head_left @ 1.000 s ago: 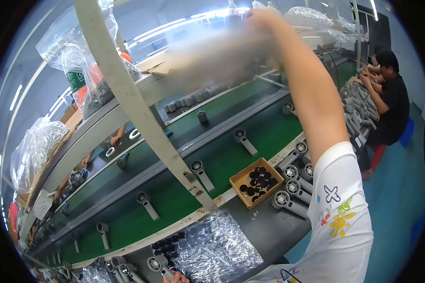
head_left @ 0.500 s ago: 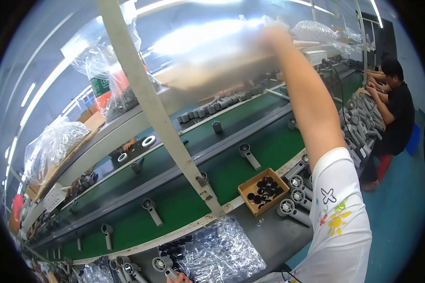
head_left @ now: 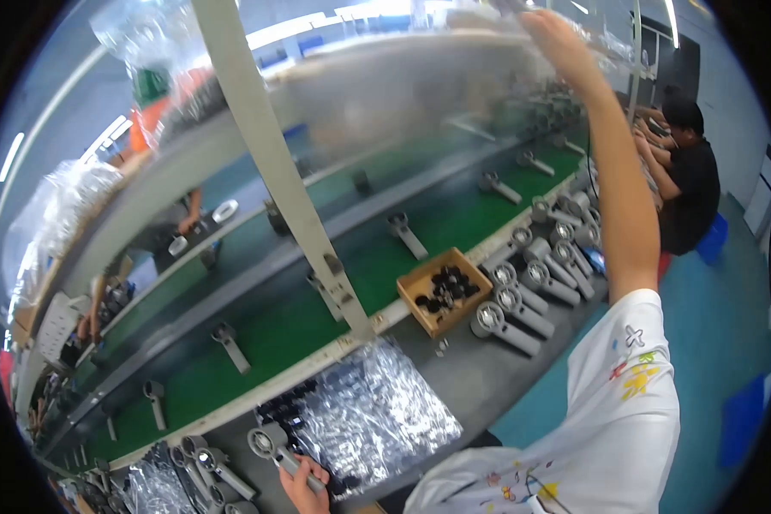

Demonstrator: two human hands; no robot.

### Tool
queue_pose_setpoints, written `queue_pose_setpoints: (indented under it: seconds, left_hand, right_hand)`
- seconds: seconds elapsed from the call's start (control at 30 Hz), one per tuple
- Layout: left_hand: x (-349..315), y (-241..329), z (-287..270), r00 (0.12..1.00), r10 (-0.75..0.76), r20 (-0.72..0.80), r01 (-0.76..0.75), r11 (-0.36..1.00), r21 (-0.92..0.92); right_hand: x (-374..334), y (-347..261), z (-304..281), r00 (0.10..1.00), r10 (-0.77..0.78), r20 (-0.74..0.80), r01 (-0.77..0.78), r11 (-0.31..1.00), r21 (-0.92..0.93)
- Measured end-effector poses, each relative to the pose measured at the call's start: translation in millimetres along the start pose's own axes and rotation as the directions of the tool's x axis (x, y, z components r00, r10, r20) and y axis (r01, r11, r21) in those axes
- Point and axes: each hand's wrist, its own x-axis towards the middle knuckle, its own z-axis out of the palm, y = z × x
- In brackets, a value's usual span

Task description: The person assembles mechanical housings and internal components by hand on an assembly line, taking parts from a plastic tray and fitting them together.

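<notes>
Clasping a gray fan [head_left: 283, 457], left grip [head_left: 304, 488] sits at the plastic sheet's [head_left: 381, 411] edge; right grip's [head_left: 546, 28] hold I cannot tell.

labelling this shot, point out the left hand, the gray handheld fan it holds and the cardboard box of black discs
Left hand [head_left: 300, 490]: head view, middle of the hand
Gray handheld fan [head_left: 287, 462]: head view, upper part of the handle
Cardboard box [head_left: 463, 311]: head view, lower right outer wall

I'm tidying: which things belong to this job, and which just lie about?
Likely job:
grey round-headed fan in left hand;
similar grey fans;
tan cardboard box of round black parts.

Apparently lying about:
bulging clear plastic bag at left;
blue object near co-worker.
</notes>
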Motion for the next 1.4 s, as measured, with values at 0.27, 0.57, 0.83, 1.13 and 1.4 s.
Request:
queue_pose_setpoints:
  seconds: [0.27, 0.57, 0.83, 1.13, 1.4]
  left_hand:
    - [6.5, 1.6, -17.0, 0.991, -0.025, 0.132, 0.029, 0.999, -0.03]
    - [6.8, -1.5, -18.6, 0.983, -0.027, 0.18, 0.032, 0.999, -0.025]
    - [2.9, -5.7, -13.8, 0.991, 0.014, 0.131, -0.018, 0.999, 0.031]
    - [1.1, -10.0, -13.4, 0.995, 0.047, 0.088, -0.05, 0.998, 0.036]
    - [-0.2, -8.0, -13.5, 0.988, 0.081, 0.128, -0.086, 0.996, 0.032]
  right_hand:
    - [-331.7, -99.5, -17.7, 0.914, 0.362, 0.184, -0.394, 0.9, 0.187]
    - [-469.2, -177.3, 14.4, 0.585, 0.433, 0.686, -0.669, 0.736, 0.106]
    - [-496.0, -176.0, 49.2, 0.651, 0.435, 0.622, -0.473, 0.873, -0.116]
    - [-506.9, -183.6, 71.5, 0.782, 0.487, 0.388, -0.413, 0.872, -0.262]
    - [-496.6, -201.6, 76.9, 0.798, 0.543, 0.263, -0.451, 0.826, -0.337]
